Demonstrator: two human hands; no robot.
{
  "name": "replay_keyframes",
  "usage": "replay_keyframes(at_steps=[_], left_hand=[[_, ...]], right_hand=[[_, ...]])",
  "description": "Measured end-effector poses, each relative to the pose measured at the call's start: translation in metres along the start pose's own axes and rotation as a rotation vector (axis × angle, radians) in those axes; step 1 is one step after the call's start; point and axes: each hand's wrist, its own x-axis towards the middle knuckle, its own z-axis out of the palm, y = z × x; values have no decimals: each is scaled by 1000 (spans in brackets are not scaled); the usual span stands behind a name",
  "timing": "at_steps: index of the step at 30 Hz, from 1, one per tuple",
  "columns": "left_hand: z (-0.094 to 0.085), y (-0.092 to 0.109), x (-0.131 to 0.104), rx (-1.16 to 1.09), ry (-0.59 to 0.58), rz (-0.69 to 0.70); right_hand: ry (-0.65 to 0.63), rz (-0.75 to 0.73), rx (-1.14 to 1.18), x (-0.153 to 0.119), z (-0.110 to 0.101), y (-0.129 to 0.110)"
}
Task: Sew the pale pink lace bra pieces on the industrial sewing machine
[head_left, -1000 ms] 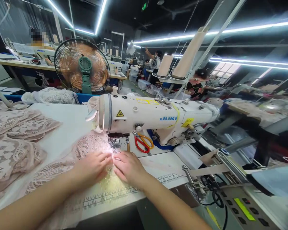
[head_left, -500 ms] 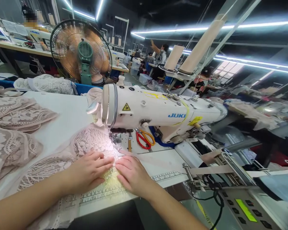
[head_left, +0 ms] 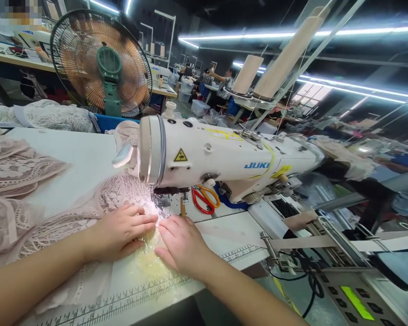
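L hand, R hand: fingers flat, pressing lace piece at presser foot, 12 o'clock. Seam partway; lace stack at 9 unsewn.

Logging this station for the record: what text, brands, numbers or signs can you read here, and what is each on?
"JUKI": blue brand name on the white sewing machine arm.
Yellow triangle warning sign: on the machine head, a symbol with no words.
Yellow stickers on the machine: print too small to read.
Ruler scale along the table edge: numbers blurred.
Green display on the control panel: nothing legible.
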Motion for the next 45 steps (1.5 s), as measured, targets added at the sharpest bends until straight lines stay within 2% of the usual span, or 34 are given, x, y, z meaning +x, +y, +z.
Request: replay_keyframes(at_steps=[7,14,22,28,36,40,45], left_hand=[[1,-18,2,18,29,25],[-6,-35,9,21,24,29],[-9,-44,7,34,21,14],[-9,-46,8,10,38,12],[-13,-56,10,100,67,1],[-7,-66,6,112,51,-11],[3,-76,5,140,116,-41]], right_hand=[[91,65,-69,18,1,5],[24,168,-76,27,8,8],[118,183,43,16,14,11],[122,215,90,11,13,14],[181,232,118,8,17,11],[185,227,120,8,19,12],[210,198,105,9,19,12]])
